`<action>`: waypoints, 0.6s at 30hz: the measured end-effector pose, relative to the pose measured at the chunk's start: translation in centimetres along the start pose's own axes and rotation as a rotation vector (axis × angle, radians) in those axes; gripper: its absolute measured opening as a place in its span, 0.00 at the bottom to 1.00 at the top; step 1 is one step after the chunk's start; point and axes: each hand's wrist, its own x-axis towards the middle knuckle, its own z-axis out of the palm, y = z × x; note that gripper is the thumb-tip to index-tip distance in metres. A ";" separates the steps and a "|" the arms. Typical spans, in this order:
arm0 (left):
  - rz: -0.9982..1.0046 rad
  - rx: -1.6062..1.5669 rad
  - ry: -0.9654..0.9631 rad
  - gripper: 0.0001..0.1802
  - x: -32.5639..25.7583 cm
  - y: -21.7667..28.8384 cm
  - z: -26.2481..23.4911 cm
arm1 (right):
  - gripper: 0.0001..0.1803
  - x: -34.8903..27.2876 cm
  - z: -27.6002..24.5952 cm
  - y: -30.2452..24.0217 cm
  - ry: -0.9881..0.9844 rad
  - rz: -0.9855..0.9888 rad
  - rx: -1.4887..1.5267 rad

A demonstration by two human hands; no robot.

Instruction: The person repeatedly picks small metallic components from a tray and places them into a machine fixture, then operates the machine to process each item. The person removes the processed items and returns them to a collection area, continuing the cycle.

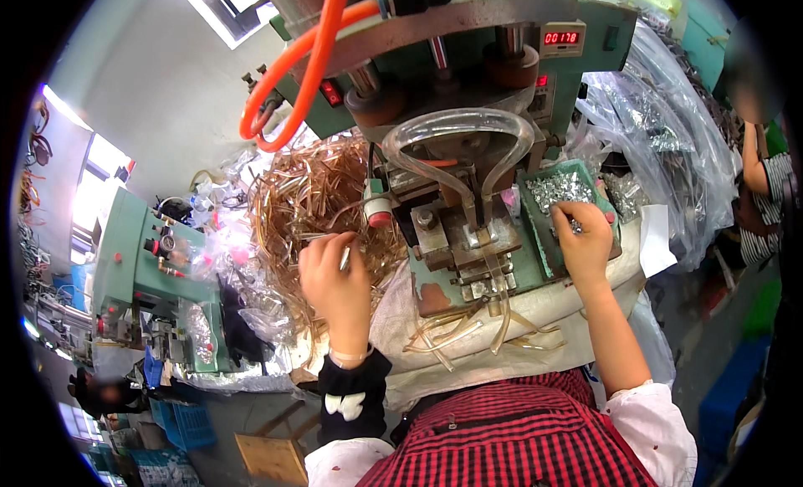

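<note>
My left hand [336, 278] is curled beside a heap of brownish clear plastic strips [305, 186]. A narrow shiny piece shows at its fingers; whether it is a ring or something held I cannot make out. With fingertips pinched together, my right hand [585, 240] is over a green tray [536, 236] of small silvery metal pieces [559, 188]. Its fingertips touch the pieces, and what they grip is hidden. Between my hands is the metal fixture [452, 257] of a green press [606, 48]. A clear tube loop [460, 119] stands there, its two ends together in the fixture.
Loose clear strips [452, 332] lie on the cloth-covered front edge. An orange air hose [314, 56] hangs at upper left, above a red button [380, 219]. Another green machine [138, 253] stands left. Plastic bags [661, 135] fill the right side; another person's arm [753, 165] shows beyond.
</note>
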 end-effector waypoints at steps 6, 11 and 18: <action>-0.364 0.197 -0.217 0.10 -2.4 -3.3 9.8 | 0.06 0.0 1.3 -0.2 -0.035 -0.003 0.050; -0.471 -0.020 -0.205 0.13 -2.3 -4.7 9.3 | 0.08 -2.4 -2.1 1.6 -0.015 0.232 0.080; -0.564 0.045 -0.389 0.18 -2.2 -8.5 12.8 | 0.08 0.7 -1.2 -7.6 -0.219 -0.025 0.356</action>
